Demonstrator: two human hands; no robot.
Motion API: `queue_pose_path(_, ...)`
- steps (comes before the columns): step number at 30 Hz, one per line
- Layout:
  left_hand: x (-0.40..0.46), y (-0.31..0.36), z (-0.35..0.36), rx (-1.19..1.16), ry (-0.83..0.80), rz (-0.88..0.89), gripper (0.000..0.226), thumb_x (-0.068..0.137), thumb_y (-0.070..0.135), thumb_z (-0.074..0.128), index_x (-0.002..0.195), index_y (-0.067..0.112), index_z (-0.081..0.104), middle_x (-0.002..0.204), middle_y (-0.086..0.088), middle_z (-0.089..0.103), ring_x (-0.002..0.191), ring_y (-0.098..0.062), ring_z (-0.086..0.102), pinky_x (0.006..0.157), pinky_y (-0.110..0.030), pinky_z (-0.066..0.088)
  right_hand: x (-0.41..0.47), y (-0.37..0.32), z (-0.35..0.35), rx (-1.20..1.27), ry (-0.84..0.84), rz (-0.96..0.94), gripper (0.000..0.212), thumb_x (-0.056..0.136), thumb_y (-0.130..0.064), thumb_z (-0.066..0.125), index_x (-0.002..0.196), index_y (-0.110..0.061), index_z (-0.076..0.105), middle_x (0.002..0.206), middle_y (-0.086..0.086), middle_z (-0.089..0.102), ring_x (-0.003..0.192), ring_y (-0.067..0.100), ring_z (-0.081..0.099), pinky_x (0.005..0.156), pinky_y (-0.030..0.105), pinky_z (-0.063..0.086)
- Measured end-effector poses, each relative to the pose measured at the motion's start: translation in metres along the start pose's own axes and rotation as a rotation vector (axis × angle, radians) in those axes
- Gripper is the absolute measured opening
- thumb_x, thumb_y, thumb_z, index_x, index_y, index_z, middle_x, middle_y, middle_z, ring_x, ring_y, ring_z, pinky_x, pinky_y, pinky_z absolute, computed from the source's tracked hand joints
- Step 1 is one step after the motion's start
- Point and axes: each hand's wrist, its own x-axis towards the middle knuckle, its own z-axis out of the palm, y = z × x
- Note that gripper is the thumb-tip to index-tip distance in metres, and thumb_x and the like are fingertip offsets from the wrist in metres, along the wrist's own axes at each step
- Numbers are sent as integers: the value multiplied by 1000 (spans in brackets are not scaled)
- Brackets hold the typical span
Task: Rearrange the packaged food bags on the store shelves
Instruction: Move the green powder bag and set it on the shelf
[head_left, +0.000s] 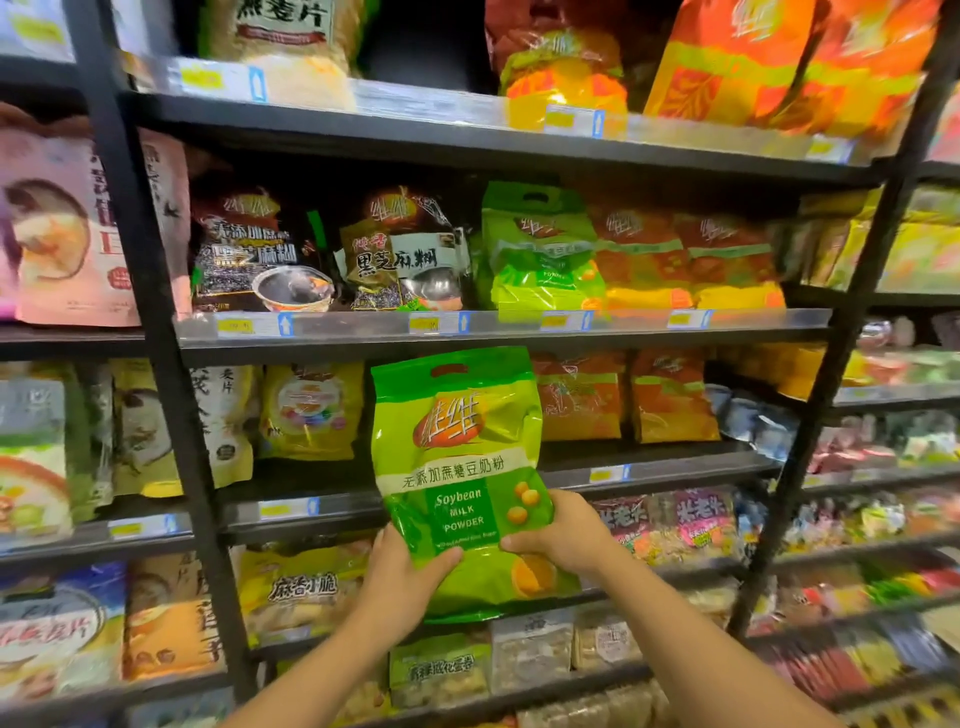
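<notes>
Mid-task — our left hand (397, 582) and right hand (563, 530) grasp the green soybean bag (462, 478), unshelved; its matching stack (540, 254) waits above.

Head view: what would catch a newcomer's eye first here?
The bright green soybean milk powder bag, held upright at centre frame in front of the shelves, gripped at its lower edge by the left hand and right hand. On the shelf above, a matching green bag stands between black sesame paste bags and orange bags.
</notes>
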Motion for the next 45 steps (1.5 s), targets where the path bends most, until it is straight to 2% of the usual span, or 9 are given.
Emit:
queue_pose_path(6, 7, 22, 16, 23, 87, 7, 59, 87, 33, 80, 139, 24, 54, 129, 2, 59, 128, -20, 53, 113, -50, 43, 6, 2, -27, 32, -1, -45, 43, 71, -21, 97, 106, -15, 73, 106, -1, 80, 103, 19, 74, 99, 45, 57)
queue_pose_path(15, 39, 39, 24, 10, 82, 81, 56, 89, 37, 78, 139, 29, 52, 128, 5, 56, 128, -17, 49, 112, -50, 42, 29, -7, -52, 52, 15, -96, 48, 71, -23, 97, 112, -18, 72, 110, -3, 79, 105, 18, 74, 100, 49, 57)
queue_pose_path(21, 80, 45, 26, 8, 91, 150, 56, 88, 36, 79, 137, 28, 53, 123, 4, 55, 123, -18, 51, 109, -51, 44, 52, -20, -63, 64, 123, -110, 45, 69, -23, 98, 105, -22, 72, 105, -5, 80, 103, 16, 75, 99, 47, 58)
queue_pose_path(27, 128, 63, 25, 40, 83, 202, 58, 87, 42, 77, 136, 21, 55, 125, -1, 56, 125, -19, 48, 110, -49, 42, 78, -39, -86, 95, 157, -178, 39, 71, -17, 97, 94, -25, 66, 90, -10, 76, 88, 9, 70, 99, 46, 58)
queue_pose_path(31, 150, 84, 21, 55, 90, 254, 55, 87, 38, 79, 135, 23, 57, 122, 0, 57, 122, -19, 50, 109, -49, 43, 93, -49, -101, 133, 161, -218, 40, 76, -12, 93, 101, -23, 64, 97, -7, 75, 99, 15, 73, 103, 50, 57)
queue_pose_path(34, 167, 105, 19, 73, 109, 313, 53, 86, 40, 78, 134, 26, 58, 119, 4, 58, 119, -15, 52, 107, -47, 46, 109, -58, -118, 127, 166, -258, 44, 80, -16, 91, 115, -18, 66, 114, -4, 77, 113, 20, 73, 104, 50, 55)
queue_pose_path(39, 204, 151, 22, 80, 157, 374, 54, 85, 40, 80, 133, 26, 60, 121, 4, 64, 119, -14, 59, 105, -46, 50, 144, -74, -158, 150, 188, -345, 46, 83, -17, 89, 124, -15, 68, 121, 0, 77, 117, 19, 71, 108, 50, 53)
queue_pose_path(42, 229, 178, 30, 91, 193, 377, 52, 86, 42, 80, 132, 28, 60, 120, 6, 64, 118, -15, 59, 103, -47, 50, 169, -84, -187, 126, 179, -405, 45, 83, -22, 89, 124, -16, 70, 120, -3, 77, 115, 18, 72, 106, 46, 54)
queue_pose_path(45, 254, 200, 38, 113, 215, 368, 51, 85, 46, 79, 130, 29, 62, 122, 6, 66, 117, -15, 61, 101, -47, 51, 195, -92, -218, 119, 123, -446, 39, 85, -21, 88, 121, -18, 74, 113, -7, 80, 106, 9, 75, 96, 33, 59)
